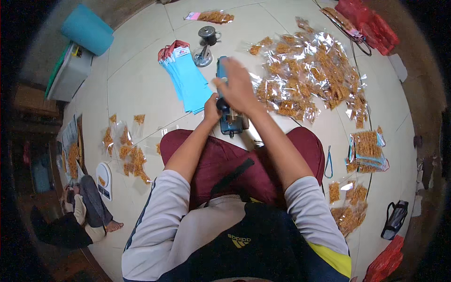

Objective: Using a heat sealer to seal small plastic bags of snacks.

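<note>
On the tiled floor before my crossed legs stands a blue device that looks like a hand-press bag sealer, with a dark round knob on it. My right hand, blurred, lies over its long blue upper part, thumb spread to the left. Against the left side of the device is my left hand, its fingers partly hidden. Whether either hand grips anything cannot be told. Left of the device, a fanned stack of light-blue card strips with reddish tops reaches close to my left hand.
Many clear packets of orange-brown snack spread at right; more packets lie left. Behind the device are a lidded metal mug and a glass dish. Bundled packs lie right. Another person sits far left beside a white scale.
</note>
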A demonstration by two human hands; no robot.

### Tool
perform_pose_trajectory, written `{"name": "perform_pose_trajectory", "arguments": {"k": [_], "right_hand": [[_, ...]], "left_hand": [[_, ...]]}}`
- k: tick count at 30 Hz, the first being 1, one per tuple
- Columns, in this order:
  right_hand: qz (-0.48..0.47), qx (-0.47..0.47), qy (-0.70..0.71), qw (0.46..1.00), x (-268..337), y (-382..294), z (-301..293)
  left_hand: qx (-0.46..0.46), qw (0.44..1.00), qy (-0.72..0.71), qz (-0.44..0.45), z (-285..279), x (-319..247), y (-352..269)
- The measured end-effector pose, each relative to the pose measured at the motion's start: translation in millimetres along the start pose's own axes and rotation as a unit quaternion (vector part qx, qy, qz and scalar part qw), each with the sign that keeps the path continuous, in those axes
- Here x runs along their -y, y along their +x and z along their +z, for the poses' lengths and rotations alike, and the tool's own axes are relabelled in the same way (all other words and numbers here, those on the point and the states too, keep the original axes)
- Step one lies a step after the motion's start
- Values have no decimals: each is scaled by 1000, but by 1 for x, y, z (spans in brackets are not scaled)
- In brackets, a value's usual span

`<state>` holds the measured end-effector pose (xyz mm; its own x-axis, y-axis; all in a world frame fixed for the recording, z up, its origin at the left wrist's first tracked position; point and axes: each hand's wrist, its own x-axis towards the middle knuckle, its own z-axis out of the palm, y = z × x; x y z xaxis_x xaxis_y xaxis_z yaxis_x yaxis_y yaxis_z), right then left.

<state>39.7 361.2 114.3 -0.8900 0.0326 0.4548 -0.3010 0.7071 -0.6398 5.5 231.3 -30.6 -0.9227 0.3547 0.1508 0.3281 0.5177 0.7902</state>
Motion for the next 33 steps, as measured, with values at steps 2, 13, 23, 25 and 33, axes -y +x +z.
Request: {"name": "perform_pose_trajectory", "arguments": {"k": [2, 13, 23, 25, 33], "right_hand": [[-12, 59, -62, 996, 17, -8, 25], [16, 105, -270, 957, -14, -62, 75], [-5, 101, -258, 961, -14, -63, 85], [-4, 104, -261, 960, -13, -63, 85], [-10, 88, -258, 962, -14, -65, 84]], "left_hand": [[-44, 994, -88, -48, 6, 4, 0], [101, 959, -135, -228, -103, 52, -9], [129, 912, 235, -311, -167, 140, -95], [83, 935, 118, -325, -155, 144, -91], [2, 954, -83, -288, -171, 116, -49]]}}
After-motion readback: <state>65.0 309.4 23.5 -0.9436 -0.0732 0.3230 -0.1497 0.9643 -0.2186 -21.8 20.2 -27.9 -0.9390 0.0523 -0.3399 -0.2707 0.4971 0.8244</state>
